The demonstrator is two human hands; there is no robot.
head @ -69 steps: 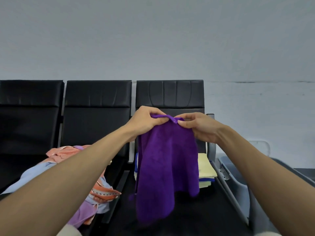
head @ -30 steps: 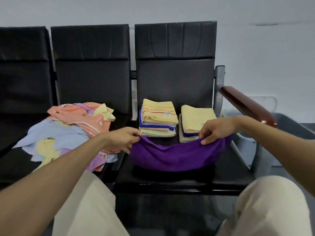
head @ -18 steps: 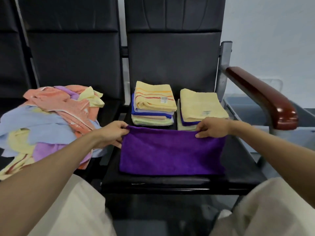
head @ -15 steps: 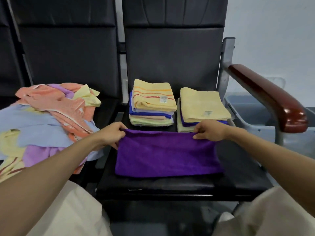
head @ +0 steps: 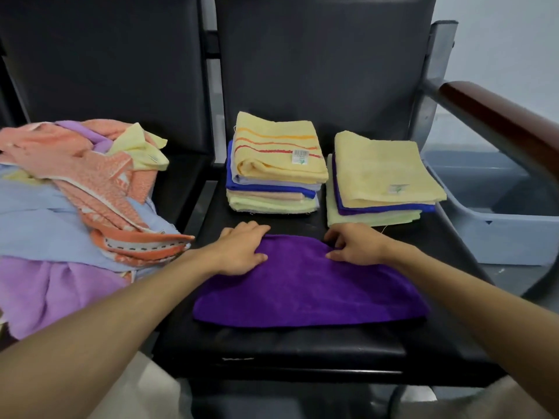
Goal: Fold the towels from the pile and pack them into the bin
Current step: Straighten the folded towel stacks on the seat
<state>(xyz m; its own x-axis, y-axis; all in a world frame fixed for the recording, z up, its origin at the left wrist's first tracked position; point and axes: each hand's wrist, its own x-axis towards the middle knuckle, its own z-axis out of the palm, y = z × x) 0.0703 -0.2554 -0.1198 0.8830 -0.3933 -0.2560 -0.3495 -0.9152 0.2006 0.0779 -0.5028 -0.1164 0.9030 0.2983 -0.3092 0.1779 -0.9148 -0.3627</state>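
A purple towel lies flat on the black seat in front of me, its far edge curved into an arc. My left hand grips that far edge left of centre, fingers curled over it and thumb on top. My right hand pinches the same edge right of centre. Behind the hands stand two stacks of folded towels, both topped in yellow. The pile of unfolded towels, orange, light blue, lilac and yellow, covers the seat on the left. The grey bin stands on the floor at the right.
A dark wooden armrest on a metal post runs between the seat and the bin. Black seat backs rise behind the stacks. My knees in light trousers show at the bottom edge.
The purple towel went from hanging in the air to lying on the seat. Both hands have since slid inward along its far edge, drawing that edge into an arc.
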